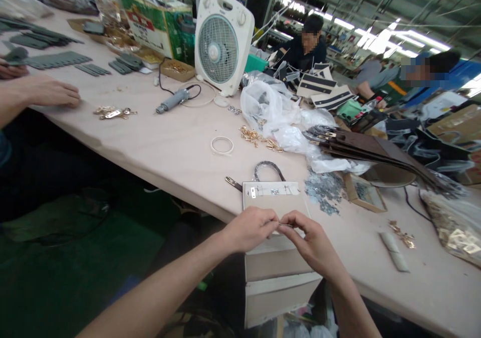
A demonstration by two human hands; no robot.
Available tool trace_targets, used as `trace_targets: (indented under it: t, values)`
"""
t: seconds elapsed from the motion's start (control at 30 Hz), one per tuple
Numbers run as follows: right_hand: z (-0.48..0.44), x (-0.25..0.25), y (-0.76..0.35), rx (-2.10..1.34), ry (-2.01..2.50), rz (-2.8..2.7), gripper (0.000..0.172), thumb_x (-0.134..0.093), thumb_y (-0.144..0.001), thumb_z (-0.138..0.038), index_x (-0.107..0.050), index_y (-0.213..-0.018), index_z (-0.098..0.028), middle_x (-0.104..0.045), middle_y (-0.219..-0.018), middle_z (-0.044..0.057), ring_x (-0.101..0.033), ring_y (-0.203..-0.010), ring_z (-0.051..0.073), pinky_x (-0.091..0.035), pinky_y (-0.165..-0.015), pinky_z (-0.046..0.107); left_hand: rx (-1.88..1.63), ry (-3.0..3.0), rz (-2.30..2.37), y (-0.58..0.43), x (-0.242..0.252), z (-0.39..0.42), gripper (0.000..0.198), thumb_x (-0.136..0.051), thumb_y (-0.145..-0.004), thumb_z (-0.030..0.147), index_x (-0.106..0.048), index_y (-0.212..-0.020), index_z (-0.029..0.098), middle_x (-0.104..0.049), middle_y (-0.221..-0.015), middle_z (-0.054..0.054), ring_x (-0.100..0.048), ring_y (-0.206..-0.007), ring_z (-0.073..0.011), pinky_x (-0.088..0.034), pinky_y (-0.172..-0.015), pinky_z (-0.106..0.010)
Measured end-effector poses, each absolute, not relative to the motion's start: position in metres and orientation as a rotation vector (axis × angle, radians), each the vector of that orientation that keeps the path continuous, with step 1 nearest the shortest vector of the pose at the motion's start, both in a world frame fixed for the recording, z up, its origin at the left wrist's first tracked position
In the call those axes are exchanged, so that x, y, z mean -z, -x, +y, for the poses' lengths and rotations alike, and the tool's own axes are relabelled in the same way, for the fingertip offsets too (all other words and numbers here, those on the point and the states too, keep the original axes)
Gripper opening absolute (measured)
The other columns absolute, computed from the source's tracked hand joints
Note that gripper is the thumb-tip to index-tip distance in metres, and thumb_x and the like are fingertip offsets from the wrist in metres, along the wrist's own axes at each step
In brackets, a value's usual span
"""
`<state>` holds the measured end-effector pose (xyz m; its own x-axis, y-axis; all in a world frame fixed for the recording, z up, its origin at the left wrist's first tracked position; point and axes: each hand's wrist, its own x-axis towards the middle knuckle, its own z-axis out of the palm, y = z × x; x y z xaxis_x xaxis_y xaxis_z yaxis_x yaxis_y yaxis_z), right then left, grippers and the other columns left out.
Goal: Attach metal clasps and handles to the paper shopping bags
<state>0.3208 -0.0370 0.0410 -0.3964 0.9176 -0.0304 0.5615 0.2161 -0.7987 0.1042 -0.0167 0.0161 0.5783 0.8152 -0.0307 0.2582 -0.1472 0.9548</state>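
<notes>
My left hand [248, 229] and my right hand [310, 242] meet over a cream-coloured handbag panel [276, 202], and their fingertips pinch a thin metal piece [286, 224] between them. The panel lies at the table's edge, with its lower part hanging over it. Small metal fittings sit on a pale strip [271, 190] across its top. Behind it, a dark strap [268, 168] forms a loop, and a brown tab with a metal clasp [233, 183] lies to its left. My hands hide the panel's middle.
A pale work table [180, 147] carries gold fittings, a white fan [221, 42], plastic bags, a grey hand tool and stacked brown leather panels. A co-worker's hands [48, 91] rest at the left. Other people sit across the table, and a green floor lies below.
</notes>
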Motion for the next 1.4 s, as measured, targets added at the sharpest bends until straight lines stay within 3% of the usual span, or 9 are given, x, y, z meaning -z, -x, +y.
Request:
trace_targets:
  t: [0.17,0.37,0.5,0.6,0.7,0.8,1.4]
  values:
    - [-0.037,-0.037,-0.315,-0.945,1.324,-2.061,0.014,-0.061,-0.105,-0.031,-0.065,-0.094,-0.024,-0.065,-0.091,0.001,-0.06,-0.085,0.019,-0.046,-0.078,0.031,-0.663,-1.718,0.879,-0.105,-0.015,-0.015,0.024,-0.051,-0.098,0.029,-0.066,-0.083,0.018,-0.066,-0.072,0.0,-0.06,-0.071,-0.015,-0.038,-0.067,-0.025]
    - [-0.048,-0.025,-0.314,-0.774,1.025,-1.966,0.009,-0.057,-0.104,-0.019,-0.061,-0.099,-0.026,-0.064,-0.095,0.004,-0.062,-0.091,0.021,-0.05,-0.082,0.035,-0.719,-1.08,0.869,-0.111,0.003,-0.014,0.023,-0.058,-0.09,0.037,-0.066,-0.086,0.016,-0.06,-0.065,0.002,-0.049,-0.056,-0.0116,-0.036,-0.056,-0.023]
    - [-0.021,-0.027,-0.336,-0.68,1.171,-1.723,0.003,-0.064,-0.102,-0.028,-0.065,-0.103,-0.026,-0.067,-0.099,0.006,-0.065,-0.096,0.023,-0.052,-0.086,0.037,-0.772,-1.42,1.013,-0.112,0.012,-0.016,0.023,-0.054,-0.097,0.034,-0.068,-0.088,0.018,-0.07,-0.077,-0.001,-0.062,-0.07,-0.0154,-0.044,-0.069,-0.025]
    - [0.015,-0.027,-0.348,-0.735,1.293,-1.788,0.015,-0.063,-0.102,-0.038,-0.068,-0.106,-0.025,-0.069,-0.11,0.007,-0.064,-0.105,0.024,-0.051,-0.094,0.039,-0.733,-1.787,1.053,-0.113,0.019,-0.019,0.02,-0.052,-0.1,0.029,-0.069,-0.094,0.02,-0.075,-0.09,-0.003,-0.068,-0.086,-0.0201,-0.046,-0.077,-0.028]
    - [0.047,-0.022,-0.348,-0.793,1.248,-1.988,0.019,-0.062,-0.102,-0.043,-0.069,-0.103,-0.026,-0.065,-0.125,0.009,-0.059,-0.123,0.027,-0.041,-0.111,0.045,-0.677,-1.965,1.136,-0.116,0.027,-0.02,0.019,-0.051,-0.103,0.029,-0.068,-0.098,0.022,-0.075,-0.093,-0.003,-0.07,-0.088,-0.0224,-0.046,-0.075,-0.029]
    - [0.065,-0.016,-0.341,-0.844,1.232,-2.129,0.021,-0.059,-0.103,-0.044,-0.07,-0.102,-0.026,-0.06,-0.134,0.01,-0.053,-0.133,0.028,-0.035,-0.117,0.047,-0.685,-2.007,1.154,-0.118,0.033,-0.02,0.019,-0.05,-0.104,0.029,-0.066,-0.098,0.022,-0.075,-0.091,-0.002,-0.071,-0.086,-0.0218,-0.047,-0.073,-0.028]
    - [0.084,0.005,-0.331,-0.93,1.283,-2.221,0.024,-0.059,-0.102,-0.044,-0.072,-0.097,-0.024,-0.061,-0.128,0.01,-0.056,-0.127,0.027,-0.04,-0.113,0.045,-0.704,-2.023,1.181,-0.119,0.037,-0.018,0.017,-0.05,-0.104,0.028,-0.064,-0.097,0.022,-0.074,-0.091,-0.001,-0.071,-0.086,-0.021,-0.051,-0.075,-0.028]
